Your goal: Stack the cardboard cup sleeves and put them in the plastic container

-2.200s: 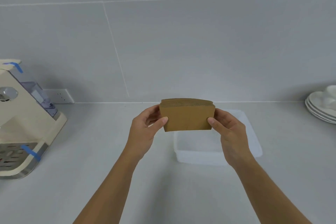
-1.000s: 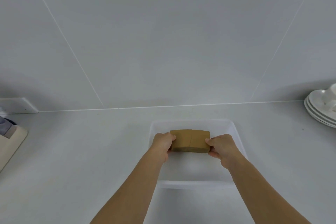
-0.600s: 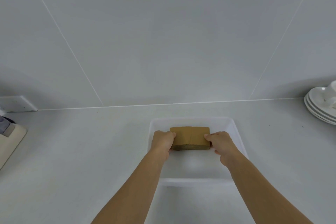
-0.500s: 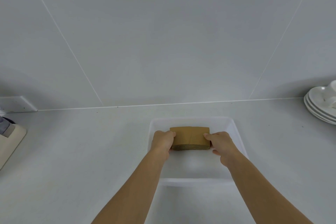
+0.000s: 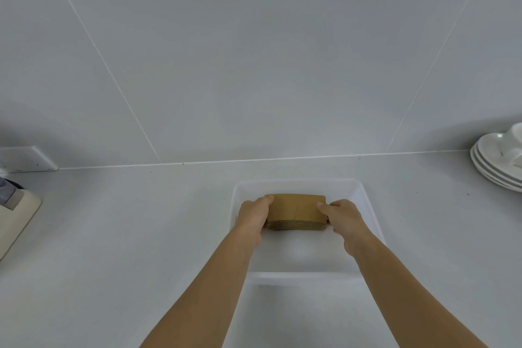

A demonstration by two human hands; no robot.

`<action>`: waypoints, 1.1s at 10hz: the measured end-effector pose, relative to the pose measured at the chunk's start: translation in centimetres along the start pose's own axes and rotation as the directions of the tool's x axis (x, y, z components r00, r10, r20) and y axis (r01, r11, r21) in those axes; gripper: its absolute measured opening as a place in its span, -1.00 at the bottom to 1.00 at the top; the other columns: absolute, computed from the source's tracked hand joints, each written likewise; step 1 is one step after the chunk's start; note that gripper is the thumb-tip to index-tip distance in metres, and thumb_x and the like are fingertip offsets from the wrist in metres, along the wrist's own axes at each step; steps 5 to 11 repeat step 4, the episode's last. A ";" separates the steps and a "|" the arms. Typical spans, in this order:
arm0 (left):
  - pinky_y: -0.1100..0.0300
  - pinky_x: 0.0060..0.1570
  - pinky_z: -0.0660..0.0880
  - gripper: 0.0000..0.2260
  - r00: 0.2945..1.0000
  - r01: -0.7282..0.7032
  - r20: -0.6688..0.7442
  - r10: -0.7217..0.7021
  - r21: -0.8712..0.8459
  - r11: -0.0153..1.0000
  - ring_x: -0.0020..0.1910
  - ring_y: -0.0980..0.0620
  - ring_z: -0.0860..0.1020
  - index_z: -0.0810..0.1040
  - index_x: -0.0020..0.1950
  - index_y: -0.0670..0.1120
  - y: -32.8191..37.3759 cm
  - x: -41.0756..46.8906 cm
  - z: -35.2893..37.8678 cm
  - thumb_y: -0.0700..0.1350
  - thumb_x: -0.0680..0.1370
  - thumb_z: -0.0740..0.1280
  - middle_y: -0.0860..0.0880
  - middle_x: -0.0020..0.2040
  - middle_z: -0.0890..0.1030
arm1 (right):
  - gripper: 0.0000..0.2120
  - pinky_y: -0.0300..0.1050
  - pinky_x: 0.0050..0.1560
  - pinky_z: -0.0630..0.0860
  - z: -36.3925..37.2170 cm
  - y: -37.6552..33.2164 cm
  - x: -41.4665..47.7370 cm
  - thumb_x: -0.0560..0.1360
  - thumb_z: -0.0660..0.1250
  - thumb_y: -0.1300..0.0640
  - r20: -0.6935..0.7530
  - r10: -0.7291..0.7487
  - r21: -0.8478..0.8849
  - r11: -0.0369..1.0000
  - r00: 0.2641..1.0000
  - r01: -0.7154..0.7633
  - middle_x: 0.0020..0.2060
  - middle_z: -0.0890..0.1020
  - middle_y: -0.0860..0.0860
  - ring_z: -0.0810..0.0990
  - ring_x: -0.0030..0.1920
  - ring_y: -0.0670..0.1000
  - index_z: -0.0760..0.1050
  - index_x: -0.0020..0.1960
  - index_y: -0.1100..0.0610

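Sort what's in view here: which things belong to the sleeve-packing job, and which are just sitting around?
Part of the job:
- stack of cardboard sleeves, gripped at its ends by the left hand and right hand
- plastic container, with the stack held inside it

Just lying about:
- stacked white saucers, with a cup, far right
- cream appliance, far left
- wall socket

Soft, even light falls from above; my arms cast faint shadows on the counter (image 5: 141,234). Wide-angle distortion splays the tile lines outward.
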State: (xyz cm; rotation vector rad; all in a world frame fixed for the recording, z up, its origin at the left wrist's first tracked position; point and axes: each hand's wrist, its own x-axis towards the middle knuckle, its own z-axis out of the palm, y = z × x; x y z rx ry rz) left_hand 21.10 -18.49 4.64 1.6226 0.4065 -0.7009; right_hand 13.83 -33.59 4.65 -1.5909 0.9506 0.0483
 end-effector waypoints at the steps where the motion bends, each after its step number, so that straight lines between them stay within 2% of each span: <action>1: 0.14 0.02 0.39 -0.62 1.000 -0.018 -0.007 0.018 0.023 1.000 0.04 -0.07 0.48 0.44 0.26 -0.20 0.6 -1.1 -0.2 -0.01 0.52 0.28 -0.14 0.16 0.53 | -0.84 -0.18 -0.15 0.31 -0.2 -0.4 -0.6 0.51 0.24 0.04 -0.028 -0.036 -0.006 0.999 0.999 0.036 -0.18 0.38 -0.01 0.39 -0.19 0.00 0.38 -0.12 0.14; 2: 0.13 0.07 0.26 -0.57 0.999 -0.047 -0.012 0.048 0.051 0.998 0.22 -0.12 0.42 0.38 0.34 -0.15 1.3 -2.2 -0.4 0.03 0.53 0.27 -0.12 0.32 0.44 | -0.56 -0.09 0.04 0.32 -1.0 -1.2 -1.6 0.51 0.25 0.00 -0.061 -0.125 -0.064 0.991 0.990 0.121 0.10 0.43 0.03 0.43 0.14 0.08 0.29 0.32 0.17; 3: 0.08 0.14 0.24 -0.50 0.991 -0.137 0.005 0.137 0.080 0.987 0.38 -0.11 0.32 0.28 0.42 -0.14 2.9 -4.5 -0.8 0.04 0.55 0.24 -0.09 0.43 0.34 | -0.56 0.03 0.10 0.46 -2.6 -3.2 -3.6 0.49 0.27 0.00 -0.096 -0.229 -0.080 0.972 0.969 0.222 0.07 0.50 0.07 0.52 0.08 0.12 0.33 0.29 0.17; 4: 0.00 0.32 0.23 -0.44 0.951 -0.293 -0.056 0.303 0.131 0.947 0.43 -0.08 0.26 0.19 0.47 -0.06 4.2 -7.1 -1.5 0.11 0.54 0.22 -0.03 0.49 0.26 | -0.63 0.02 0.03 0.50 -5.1 -5.2 -6.1 0.48 0.30 0.02 -0.146 -0.351 -0.040 0.936 0.925 0.349 0.02 0.55 0.07 0.59 -0.04 0.09 0.39 0.23 0.14; 11: 0.00 0.32 0.23 -0.44 0.951 -0.293 -0.056 0.303 0.131 0.947 0.43 -0.08 0.26 0.19 0.47 -0.06 4.2 -7.1 -1.5 0.11 0.54 0.22 -0.03 0.49 0.26 | -0.63 0.02 0.03 0.50 -5.1 -5.2 -6.1 0.48 0.30 0.02 -0.146 -0.351 -0.040 0.936 0.925 0.349 0.02 0.55 0.07 0.59 -0.04 0.09 0.39 0.23 0.14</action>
